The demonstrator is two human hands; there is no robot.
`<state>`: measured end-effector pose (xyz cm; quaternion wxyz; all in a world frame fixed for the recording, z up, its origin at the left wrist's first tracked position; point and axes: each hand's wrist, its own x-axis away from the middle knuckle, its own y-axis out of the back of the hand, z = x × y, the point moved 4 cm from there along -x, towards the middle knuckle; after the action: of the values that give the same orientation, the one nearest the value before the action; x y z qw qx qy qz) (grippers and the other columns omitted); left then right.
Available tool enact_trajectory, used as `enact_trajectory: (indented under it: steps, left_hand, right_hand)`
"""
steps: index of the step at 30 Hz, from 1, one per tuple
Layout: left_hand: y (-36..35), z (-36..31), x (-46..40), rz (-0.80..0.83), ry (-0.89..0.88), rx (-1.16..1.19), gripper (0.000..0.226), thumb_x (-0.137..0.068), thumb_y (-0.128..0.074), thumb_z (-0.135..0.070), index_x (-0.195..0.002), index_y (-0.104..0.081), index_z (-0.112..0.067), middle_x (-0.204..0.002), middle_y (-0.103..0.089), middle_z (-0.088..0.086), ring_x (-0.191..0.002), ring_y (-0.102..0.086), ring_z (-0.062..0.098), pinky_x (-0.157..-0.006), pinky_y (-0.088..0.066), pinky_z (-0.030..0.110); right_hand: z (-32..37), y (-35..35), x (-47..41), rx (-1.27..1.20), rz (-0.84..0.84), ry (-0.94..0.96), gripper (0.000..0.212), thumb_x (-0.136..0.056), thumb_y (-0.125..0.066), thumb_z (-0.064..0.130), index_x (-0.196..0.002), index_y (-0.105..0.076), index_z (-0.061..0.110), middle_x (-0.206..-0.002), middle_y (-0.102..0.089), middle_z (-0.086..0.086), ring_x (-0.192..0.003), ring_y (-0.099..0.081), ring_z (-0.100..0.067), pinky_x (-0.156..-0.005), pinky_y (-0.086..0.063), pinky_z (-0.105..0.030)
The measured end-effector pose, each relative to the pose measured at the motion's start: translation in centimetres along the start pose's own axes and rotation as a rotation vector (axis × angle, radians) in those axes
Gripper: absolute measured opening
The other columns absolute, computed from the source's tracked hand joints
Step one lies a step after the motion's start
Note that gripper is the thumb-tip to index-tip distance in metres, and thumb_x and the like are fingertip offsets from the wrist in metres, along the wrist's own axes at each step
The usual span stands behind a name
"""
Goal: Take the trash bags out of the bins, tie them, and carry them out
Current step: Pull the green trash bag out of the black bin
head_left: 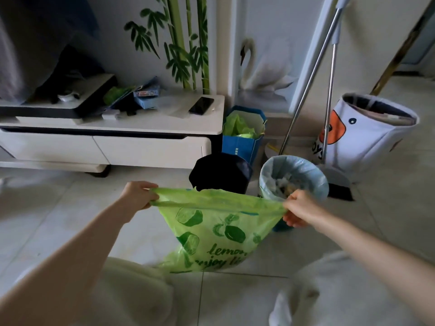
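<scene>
A green plastic bag (216, 229) printed with lemons and the word "lemon" hangs stretched between my hands above the floor tiles. My left hand (138, 196) pinches its left top corner and my right hand (299, 208) pinches the right one. Behind the bag stands a black bin (221, 172), its inside dark. To its right a round bin (294, 177) is lined with a pale blue bag and holds crumpled trash. The green bag covers the lower front of both bins.
A white low cabinet (153, 123) with a phone (201, 105) on top stands at the left. A blue paper bag (243, 132) with green plastic inside sits beside it. A broom and dustpan (329, 102) and a white fabric basket (369, 135) stand at the right. My knees are below.
</scene>
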<state>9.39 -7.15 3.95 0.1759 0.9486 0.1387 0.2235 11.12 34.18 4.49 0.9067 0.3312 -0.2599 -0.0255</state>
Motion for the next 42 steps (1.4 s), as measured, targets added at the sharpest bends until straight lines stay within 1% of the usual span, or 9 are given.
enact_trajectory:
  steps: [7, 10, 14, 17, 23, 29, 33, 38, 42]
  left_hand:
    - [-1.6, 4.6, -1.4, 0.033, 0.076, -0.027, 0.046, -0.076, -0.065, 0.014, -0.12, -0.06, 0.002, -0.086, -0.056, 0.011, -0.067, -0.054, 0.021, -0.045, -0.051, 0.011]
    - [-2.0, 5.1, -1.5, 0.024, 0.09, -0.012, 0.053, -0.076, -0.065, 0.015, -0.126, -0.055, 0.0, -0.084, -0.055, 0.007, -0.067, -0.054, 0.02, -0.047, -0.051, 0.014]
    - [-3.0, 5.0, -1.0, 0.108, 0.166, 0.128, 0.067, -0.078, -0.066, 0.011, -0.136, -0.045, -0.014, -0.1, -0.054, 0.008, -0.074, -0.056, 0.019, -0.06, -0.054, 0.031]
    - [-3.8, 4.8, -0.4, 0.209, 0.172, 0.172, 0.078, -0.075, -0.07, 0.01, -0.14, -0.039, -0.02, -0.109, -0.055, 0.01, -0.078, -0.058, 0.021, -0.059, -0.059, 0.033]
    - [-4.4, 4.7, -0.1, 0.311, 0.197, 0.241, 0.08, -0.074, -0.066, 0.017, -0.141, -0.039, -0.018, -0.109, -0.055, 0.011, -0.086, -0.061, 0.025, -0.063, -0.061, 0.035]
    - [-4.0, 3.9, -0.3, 0.271, 0.154, 0.134, 0.062, -0.078, -0.061, 0.014, -0.131, -0.049, -0.015, -0.109, -0.058, 0.012, -0.082, -0.06, 0.02, -0.058, -0.056, 0.026]
    - [-3.1, 2.9, -1.3, 0.147, 0.032, -0.009, 0.051, -0.077, -0.059, 0.015, -0.122, -0.055, -0.008, -0.106, -0.057, 0.014, -0.079, -0.058, 0.022, -0.06, -0.053, 0.027]
    - [-0.6, 3.0, -3.2, -0.054, -0.028, -0.134, 0.032, -0.073, -0.058, 0.009, -0.087, -0.071, -0.017, -0.087, -0.067, 0.009, -0.077, -0.061, 0.025, -0.085, -0.057, 0.044]
    - [1.1, 2.7, -4.1, -0.189, -0.002, -0.147, 0.026, -0.072, -0.061, 0.001, -0.066, -0.07, -0.022, -0.08, -0.069, 0.006, -0.076, -0.061, 0.024, -0.08, -0.057, 0.036]
  right_hand:
    - [-2.6, -4.6, -2.0, 0.344, 0.218, -0.069, 0.018, -0.085, -0.045, 0.009, -0.083, -0.061, 0.002, -0.062, -0.067, -0.008, -0.038, -0.055, -0.014, -0.039, -0.046, -0.021]
    - [-2.4, -5.3, -2.5, 0.483, 0.299, -0.078, 0.027, -0.082, -0.048, 0.015, -0.095, -0.064, -0.002, -0.078, -0.069, -0.013, -0.055, -0.06, -0.021, -0.048, -0.049, -0.026]
    - [-1.0, -6.7, -3.2, 0.571, 0.371, -0.005, 0.048, -0.077, -0.06, 0.033, -0.113, -0.061, 0.001, -0.085, -0.06, -0.01, -0.071, -0.057, -0.024, -0.059, -0.046, -0.031]
    - [-0.1, -8.6, -4.2, 0.61, 0.351, 0.117, 0.052, -0.074, -0.065, 0.044, -0.111, -0.06, 0.007, -0.106, -0.065, -0.011, -0.093, -0.064, -0.027, -0.077, -0.052, -0.037]
    - [0.0, -11.2, -4.9, 0.692, 0.324, 0.212, 0.019, -0.084, -0.058, 0.033, -0.086, -0.06, 0.013, -0.081, -0.063, -0.004, -0.064, -0.058, -0.02, -0.054, -0.039, -0.03]
    - [0.7, -9.3, -5.5, 0.631, 0.204, 0.278, 0.036, -0.084, -0.058, 0.024, -0.052, -0.042, 0.019, -0.053, -0.043, 0.0, -0.049, -0.043, -0.018, -0.048, -0.03, -0.027]
    - [2.4, -5.9, -5.6, 0.576, 0.131, 0.244, 0.027, -0.085, -0.059, 0.02, -0.06, -0.053, 0.01, -0.058, -0.055, -0.004, -0.048, -0.051, -0.017, -0.043, -0.038, -0.023]
    - [3.0, -2.4, -6.3, 0.475, 0.064, 0.215, 0.024, -0.088, -0.06, 0.011, -0.064, -0.061, 0.007, -0.061, -0.068, -0.004, -0.045, -0.067, -0.009, -0.042, -0.049, -0.018]
    - [2.7, -1.0, -7.2, 0.401, 0.019, 0.188, 0.017, -0.087, -0.064, 0.016, -0.077, -0.071, 0.004, -0.067, -0.073, -0.005, -0.051, -0.07, -0.011, -0.059, -0.057, -0.025]
